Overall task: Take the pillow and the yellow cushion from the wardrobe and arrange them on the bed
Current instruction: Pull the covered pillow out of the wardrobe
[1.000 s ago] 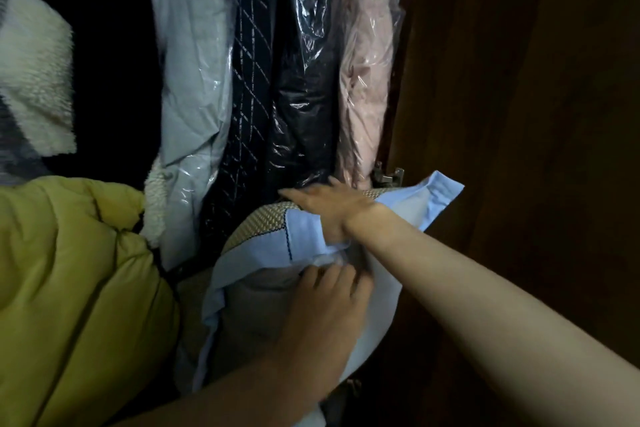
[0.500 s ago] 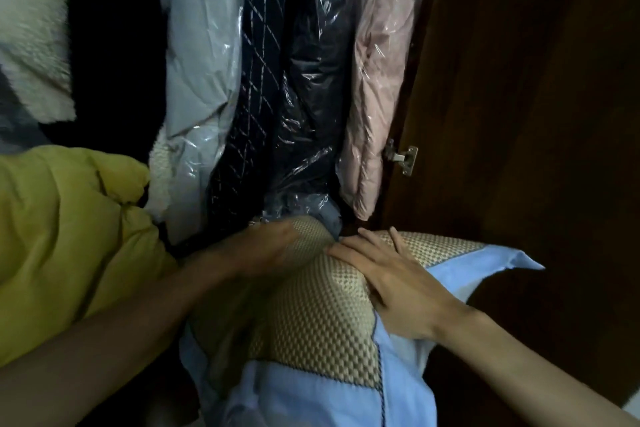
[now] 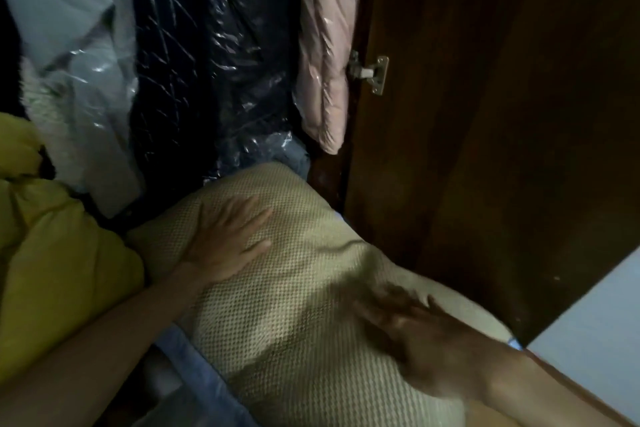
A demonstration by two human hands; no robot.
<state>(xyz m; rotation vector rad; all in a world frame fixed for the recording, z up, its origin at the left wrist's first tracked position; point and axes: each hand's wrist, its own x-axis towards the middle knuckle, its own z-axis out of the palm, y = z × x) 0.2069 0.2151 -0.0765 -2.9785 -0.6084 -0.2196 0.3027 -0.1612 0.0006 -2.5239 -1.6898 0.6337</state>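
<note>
The pillow point(image 3: 304, 288), beige waffle weave with a light blue border, lies tilted at the bottom of the wardrobe opening. My left hand point(image 3: 227, 243) rests flat on its upper left part, fingers spread. On its lower right part sits my right hand point(image 3: 419, 340), blurred, fingers spread and pressing into the fabric. The yellow cushion point(image 3: 59, 270) bulges at the left, touching the pillow's left edge. The pillow's underside is hidden.
Hanging clothes in clear plastic covers fill the space above: a grey garment point(image 3: 72, 28), dark ones point(image 3: 207, 55) and a pink jacket point(image 3: 325, 45). The dark wooden wardrobe door point(image 3: 502, 114) with a metal hinge point(image 3: 370, 73) stands open on the right.
The pillow has turned its beige face up and come out toward me. My left hand slid onto its top; my right hand moved down to its lower right.
</note>
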